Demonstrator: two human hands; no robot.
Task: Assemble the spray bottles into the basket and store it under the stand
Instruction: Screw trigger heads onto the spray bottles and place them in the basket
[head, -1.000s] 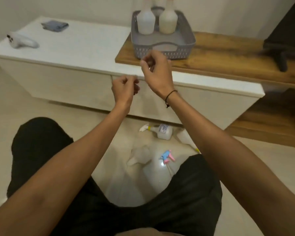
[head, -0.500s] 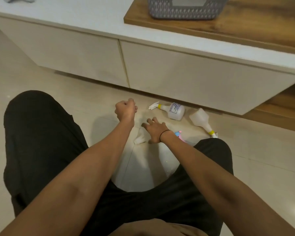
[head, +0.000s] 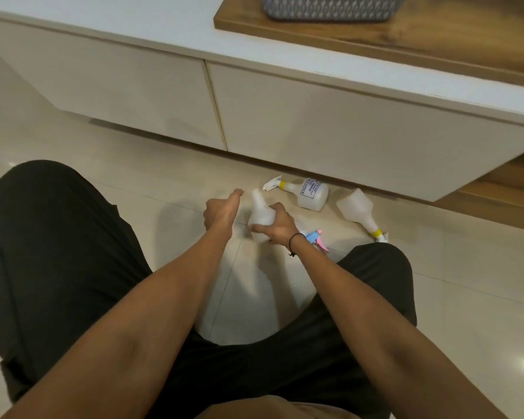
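White cabinet (head: pixel 330 128) spans the top of the view, two flat fronts, raised a little off the tiled floor (head: pixel 164 182). Wood top (head: pixel 421 34) sits on its right part, and the grey basket (head: pixel 330 10) stands on that wood, only its lower wall in view. Contents not visible.

Person sits on the floor in black shorts (head: pixel 58 267), knees apart, both arms reaching forward between them.

Three bottles on the floor near the cabinet's foot:
- bare bottle (head: pixel 259 213), no sprayer, neck pointing away from the person. Right hand (head: pixel 280 226) wraps its body from the right, fingers curled around it, index laid along the near side. Lifted or resting on the tile: cannot tell.
- labelled bottle (head: pixel 310 193) lying on its side just beyond, white sprayer and yellow collar to the left.
- third bottle (head: pixel 359 211) lying further right, yellow collar and sprayer toward the person, next to the right knee.

Left hand (head: pixel 221 211) is just left of the bare bottle, loosely curled, thumb out toward the neck, holding nothing. Touching the bottle or not: cannot tell.

Loose blue-pink sprayer (head: pixel 316 238) on the floor just behind the right wrist, partly hidden. Black band on that wrist.
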